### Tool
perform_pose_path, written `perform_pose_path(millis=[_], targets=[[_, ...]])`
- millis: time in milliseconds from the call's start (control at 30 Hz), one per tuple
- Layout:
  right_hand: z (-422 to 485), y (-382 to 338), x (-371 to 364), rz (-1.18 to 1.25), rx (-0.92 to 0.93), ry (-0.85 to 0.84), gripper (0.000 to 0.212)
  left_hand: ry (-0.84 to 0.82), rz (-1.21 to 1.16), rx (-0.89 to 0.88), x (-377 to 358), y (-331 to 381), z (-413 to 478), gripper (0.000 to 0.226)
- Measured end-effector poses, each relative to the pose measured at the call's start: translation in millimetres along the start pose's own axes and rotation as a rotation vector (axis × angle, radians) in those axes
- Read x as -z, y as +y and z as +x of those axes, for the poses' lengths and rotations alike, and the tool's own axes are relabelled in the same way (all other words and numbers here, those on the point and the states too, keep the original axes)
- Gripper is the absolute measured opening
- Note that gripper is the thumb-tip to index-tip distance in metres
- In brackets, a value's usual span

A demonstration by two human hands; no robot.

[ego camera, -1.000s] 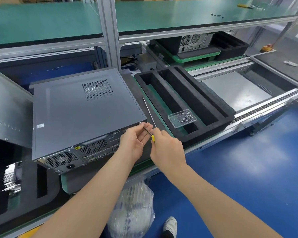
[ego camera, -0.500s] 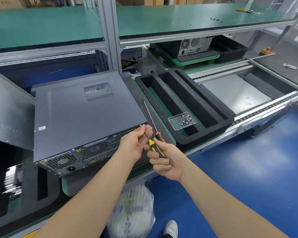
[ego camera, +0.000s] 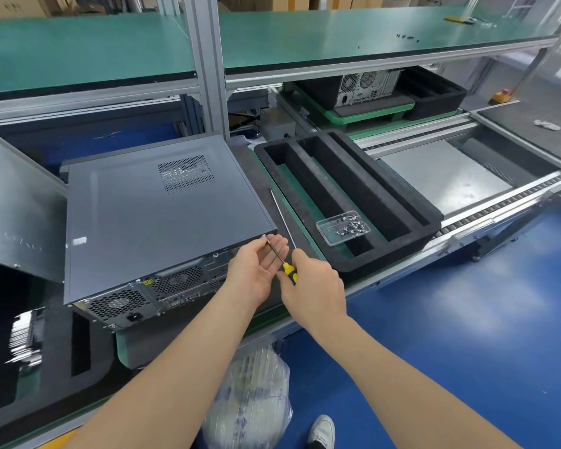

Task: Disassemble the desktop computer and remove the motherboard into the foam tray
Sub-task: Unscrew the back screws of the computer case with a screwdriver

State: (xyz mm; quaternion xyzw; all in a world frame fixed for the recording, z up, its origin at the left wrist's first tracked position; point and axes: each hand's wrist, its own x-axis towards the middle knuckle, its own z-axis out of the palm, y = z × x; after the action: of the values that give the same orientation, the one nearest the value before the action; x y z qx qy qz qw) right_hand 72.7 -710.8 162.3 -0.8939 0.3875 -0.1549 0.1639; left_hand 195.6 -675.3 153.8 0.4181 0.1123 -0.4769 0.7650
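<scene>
Grey sheet-steel desktop computer (ego camera: 162, 222) lies flat on the conveyor pallet, cover on, rear panel with fan grilles and ports facing the person. Black foam tray (ego camera: 402, 196) sits just beside it to the right, apart from it. A clear plastic box (ego camera: 343, 227) of loose screws rests in the tray's near end.

Left hand (ego camera: 256, 270): palm up, at the case's near right corner. Its fingers (ego camera: 277, 254) are relaxed and nearly straight, not closed round anything. The screwdriver (ego camera: 280, 259) shaft lies across them. Fingertips sit just beside the top rear edge of the case; I cannot tell whether they touch it.

Right hand (ego camera: 314, 286): fingers curled round the yellow-and-black handle, gripping it, knuckles up. This hand is clear of the case, between it and the tray's near corner.

Screwdriver tip points at a small silver screw (ego camera: 264, 236) on the upper right rear corner of the case. Tip engagement is too small to confirm.

Other items:
- A thin metal rod (ego camera: 280, 215) lies on the pallet between case and tray.
- A loose grey panel (ego camera: 17, 202) sits tilted at the far left.
- A second computer (ego camera: 366, 84) stands on the far conveyor.
- A plastic bag (ego camera: 250, 400) sits on the blue floor below the bench.
</scene>
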Motion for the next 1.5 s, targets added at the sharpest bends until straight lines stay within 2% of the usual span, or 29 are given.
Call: perform_pose_path(millis=[267, 333, 433, 533, 567, 667, 733, 800, 933, 1100, 1167, 1233, 1333, 1500], targets=[[-1, 3, -5, 0.038, -0.015, 0.024, 0.029, 0.009, -0.008, 0.011, 0, -2, 0, 0.022], [0, 4, -6, 0.139, -0.065, -0.011, 0.033, 0.010, 0.008, 0.004, 0, -1, 2, 0.022], [5, 2, -4, 0.479, -0.269, -0.134, 0.043, 0.003, -0.008, 0.006, 0, 0, 4, 0.021], [10, 1, 6, 1.140, -0.697, -0.397, 0.039, -0.015, -0.002, 0.005, 3, 1, 5, 0.019], [10, 4, 10, 1.303, -0.779, -0.509, 0.039, -0.015, 0.017, 0.004, 3, 1, 5, 0.018], [7, 13, 16, 1.673, -0.863, -0.777, 0.032, -0.007, 0.022, 0.007, 3, 2, 6, 0.018], [4, 15, 17, 1.780, -0.871, -0.830, 0.026, -0.010, 0.009, 0.014, 2, 3, 6, 0.019], [4, 14, 15, 1.703, -0.820, -0.773, 0.024, -0.022, 0.016, 0.021, 3, 3, 4, 0.019], [6, 9, 9, 1.303, -0.655, -0.560, 0.021, -0.033, 0.075, 0.024, 8, 6, 2, 0.019], [7, 5, 0, 0.869, -0.488, -0.254, 0.031, -0.032, 0.184, 0.007, 7, 3, -2, 0.019], [8, 2, 0, 0.920, -0.511, -0.307, 0.029, -0.009, 0.155, 0.002, 4, 2, -2, 0.019], [9, 1, 4, 1.099, -0.591, -0.474, 0.024, -0.002, 0.143, 0.000, 3, 3, -2, 0.019], [10, 1, 10, 1.241, -0.665, -0.646, 0.034, -0.007, 0.169, 0.015, 4, 5, -3, 0.019], [6, 4, 11, 1.188, -0.521, -0.562, 0.031, -0.028, 0.135, -0.012, 2, 4, -4, 0.020]])
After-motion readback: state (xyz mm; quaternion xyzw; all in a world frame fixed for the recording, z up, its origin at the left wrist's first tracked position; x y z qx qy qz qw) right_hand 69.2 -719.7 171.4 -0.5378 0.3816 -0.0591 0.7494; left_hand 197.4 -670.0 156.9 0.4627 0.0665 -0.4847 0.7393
